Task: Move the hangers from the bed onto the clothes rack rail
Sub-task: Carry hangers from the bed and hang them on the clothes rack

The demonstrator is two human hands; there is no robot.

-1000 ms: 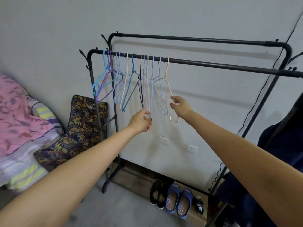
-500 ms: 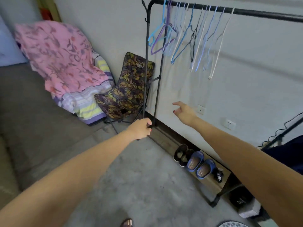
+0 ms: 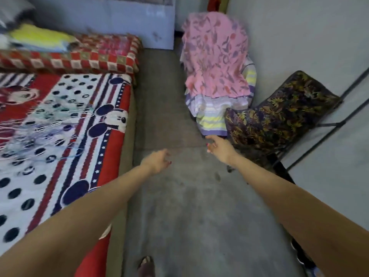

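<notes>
Both arms stretched forward over the bare concrete floor (image 3: 189,206). Left hand (image 3: 157,160) at about 11 o'clock from the frame's centre, fingers loosely curled and relaxed, holding nothing, just beside the edge of the bed (image 3: 127,148) but not touching it. Right hand (image 3: 218,147) at about 1 o'clock, fingers spread apart and slightly bent, also holding nothing (red polish visible on a nail). Well apart from each other, both hanging in the air above the floor.

Hangers (image 3: 40,128) lying in a tangled pile on the bed at 9 o'clock, thin wire shapes in pale blue, white and pink, blurred so that no count can be given. Resting on a cartoon-mouse bedspread (image 3: 83,108) with red, white and navy stripes and dark dots. Well apart from both hands, closer to the left one.

At 10 o'clock, a red checked blanket (image 3: 95,56) folded at the head of the bed, with a yellow cloth (image 3: 38,39) on top. At 12 to 1 o'clock, a pink flowered cover (image 3: 215,54) draped over striped bedding (image 3: 211,116). At 2 o'clock, a dark leaf-patterned folding chair (image 3: 279,114) against the wall. At 3 o'clock, only the slanting black legs of the clothes rack (image 3: 327,124) in view, the rail itself out of frame. At 6 o'clock, a sandalled foot (image 3: 146,265) on the floor.
</notes>
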